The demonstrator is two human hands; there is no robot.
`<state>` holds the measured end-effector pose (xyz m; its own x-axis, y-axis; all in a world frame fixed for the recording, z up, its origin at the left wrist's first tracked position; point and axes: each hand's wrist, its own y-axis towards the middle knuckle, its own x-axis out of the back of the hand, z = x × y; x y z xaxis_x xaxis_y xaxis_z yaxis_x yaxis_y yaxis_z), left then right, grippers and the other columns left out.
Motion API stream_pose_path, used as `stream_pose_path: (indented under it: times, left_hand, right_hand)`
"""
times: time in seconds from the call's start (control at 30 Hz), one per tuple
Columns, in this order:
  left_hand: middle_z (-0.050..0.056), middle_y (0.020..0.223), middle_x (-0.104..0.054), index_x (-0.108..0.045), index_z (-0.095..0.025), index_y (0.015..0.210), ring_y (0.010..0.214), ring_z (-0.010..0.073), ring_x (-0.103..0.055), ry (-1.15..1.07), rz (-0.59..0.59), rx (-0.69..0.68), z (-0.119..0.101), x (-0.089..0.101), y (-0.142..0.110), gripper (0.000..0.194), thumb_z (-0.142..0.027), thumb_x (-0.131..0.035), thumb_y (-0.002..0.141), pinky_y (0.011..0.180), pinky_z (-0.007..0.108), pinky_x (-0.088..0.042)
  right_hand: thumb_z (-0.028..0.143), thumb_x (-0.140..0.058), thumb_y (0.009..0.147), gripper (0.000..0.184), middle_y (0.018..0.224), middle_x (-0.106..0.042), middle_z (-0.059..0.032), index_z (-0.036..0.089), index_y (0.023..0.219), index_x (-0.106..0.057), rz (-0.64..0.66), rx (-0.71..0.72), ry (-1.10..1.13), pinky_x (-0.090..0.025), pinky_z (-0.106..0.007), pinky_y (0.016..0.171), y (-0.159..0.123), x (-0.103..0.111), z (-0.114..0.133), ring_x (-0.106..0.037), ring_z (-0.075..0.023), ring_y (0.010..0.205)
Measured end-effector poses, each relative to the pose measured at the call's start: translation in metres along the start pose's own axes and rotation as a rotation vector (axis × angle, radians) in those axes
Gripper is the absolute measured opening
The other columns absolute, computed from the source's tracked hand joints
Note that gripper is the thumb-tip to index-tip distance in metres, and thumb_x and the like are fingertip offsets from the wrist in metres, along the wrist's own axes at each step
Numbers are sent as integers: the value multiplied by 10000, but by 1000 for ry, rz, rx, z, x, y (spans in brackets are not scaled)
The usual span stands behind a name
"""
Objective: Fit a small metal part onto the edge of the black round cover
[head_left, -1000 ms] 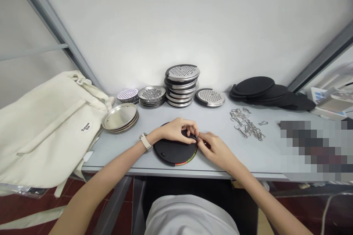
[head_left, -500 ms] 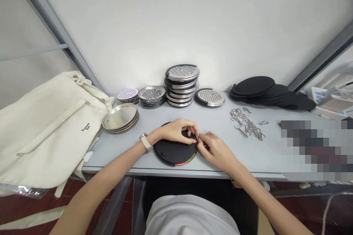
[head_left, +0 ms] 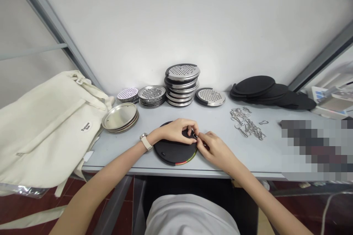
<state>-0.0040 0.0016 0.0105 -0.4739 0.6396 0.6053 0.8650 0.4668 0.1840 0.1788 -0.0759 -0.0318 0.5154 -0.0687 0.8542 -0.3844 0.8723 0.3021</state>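
A black round disc (head_left: 176, 150) lies flat on the grey table, with a red, yellow and green strip along its near right edge. Arched over the disc is my left hand (head_left: 179, 131), its thumb and fingers closed at the disc's right edge. My right hand (head_left: 213, 148) pinches at the same spot from the right. Between the fingertips of both hands shows a small metal clip (head_left: 194, 136), partly hidden by the fingers. Loose metal clips (head_left: 248, 125) lie in a pile to the right of my hands.
Stacked graters with black rims (head_left: 182, 84) stand by the wall, beside a single grater (head_left: 212, 97) and lower grater stacks (head_left: 151, 95). Metal lids (head_left: 120, 117) lie at left near a cream bag (head_left: 52, 128). Black discs (head_left: 255, 86) are piled at the back right.
More of the small metal clip shows between my fingertips now. Both hands stay almost in the same place on the black disc.
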Motion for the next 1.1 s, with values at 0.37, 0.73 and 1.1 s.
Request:
stream_pose_path:
  times: [0.37,0.73,1.1]
  left_hand:
    - [21,817,-625,-613,-133,884,719,94,-536,-103,-2,28,-1,1,0,202,-134,-691,698,687,213,-452]
    - [18,814,-625,-610,-131,911,725,97,-545,-105,8,5,3,2,0,216,-151,-690,711,703,218,-454]
    - [27,836,-630,-613,-132,930,746,102,-550,-120,7,7,4,2,0,226,-151,-685,716,725,223,-454]
  right_hand:
    - [209,-375,927,242,573,-481,1,219,694,-437,-5,-21,18,-362,-280,606,0,1,1,-493,-187,633]
    - [237,-364,943,245,588,-508,1,224,704,-416,1,-55,59,-361,-279,602,0,1,1,-493,-183,629]
    - [246,-368,942,240,594,-495,10,223,705,-399,-23,-74,121,-339,-266,575,1,1,-1,-479,-168,609]
